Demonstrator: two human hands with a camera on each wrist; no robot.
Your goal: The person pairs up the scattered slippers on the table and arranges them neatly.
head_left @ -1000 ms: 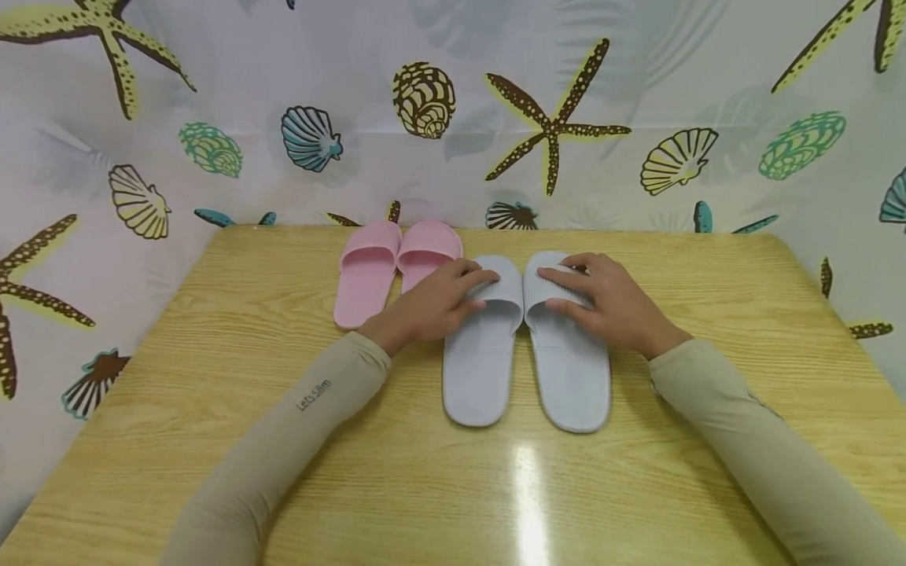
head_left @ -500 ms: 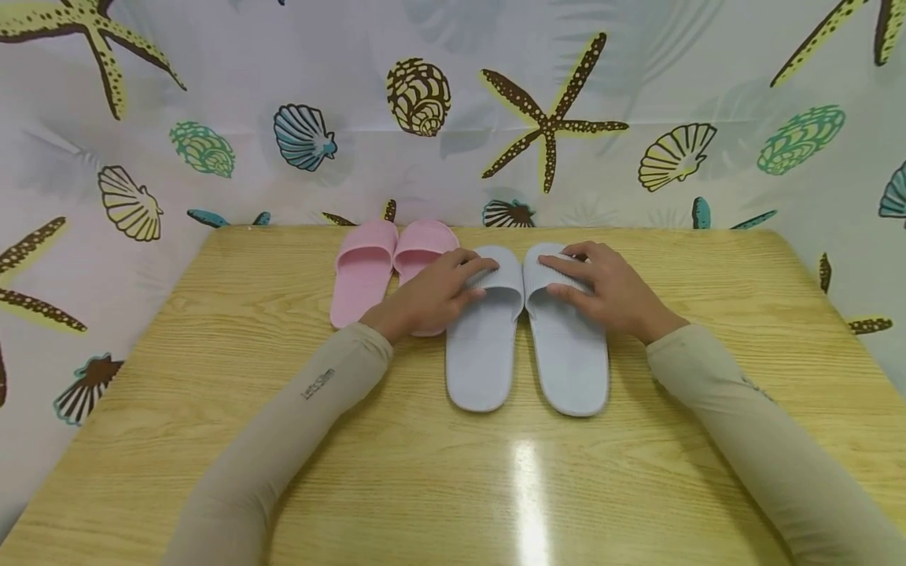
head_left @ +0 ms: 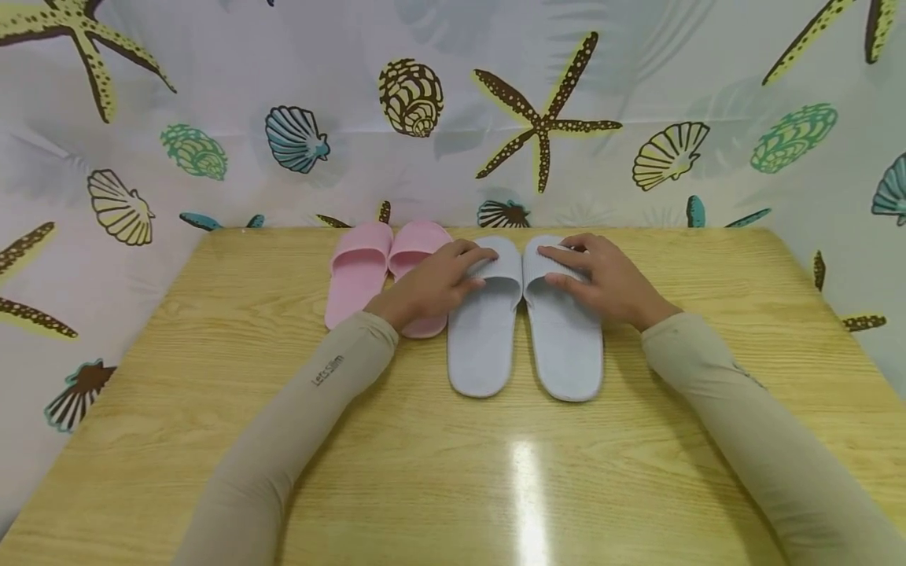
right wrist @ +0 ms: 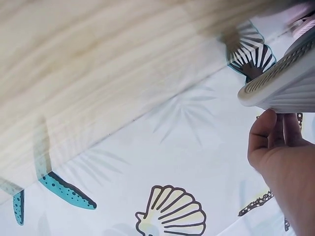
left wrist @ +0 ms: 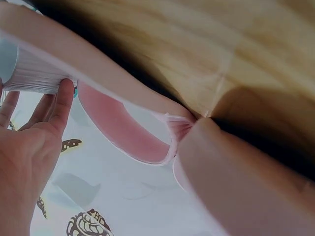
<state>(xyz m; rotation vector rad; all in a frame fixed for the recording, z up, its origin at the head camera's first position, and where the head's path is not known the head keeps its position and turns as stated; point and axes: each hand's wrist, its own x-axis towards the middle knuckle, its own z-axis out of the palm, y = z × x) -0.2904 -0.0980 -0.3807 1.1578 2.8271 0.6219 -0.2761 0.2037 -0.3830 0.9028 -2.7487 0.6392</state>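
Note:
Two pale grey-blue slippers stand side by side on the table, toes toward the back: a left slipper (head_left: 481, 354) and a right slipper (head_left: 569, 358). My left hand (head_left: 442, 281) rests on the left one's ribbed strap, thumb by its opening. On the other strap lies my right hand (head_left: 605, 275), index finger stretched across it. The left wrist view has the left fingers touching the strap's side (left wrist: 42, 78). In the right wrist view, fingertips meet the right slipper's ribbed strap (right wrist: 295, 102).
A pink slipper (head_left: 357, 287) and its mate (head_left: 419, 236) sit just left of the grey-blue pair, the mate partly behind my left hand. The wooden table (head_left: 425, 472) ends at the back against a cloth (head_left: 453, 181) printed with shells and starfish.
Both hands have slid the grey-blue slippers away from me toward the back of the table, bringing their toes nearly level with the pink pair. The pink slippers keep their place.

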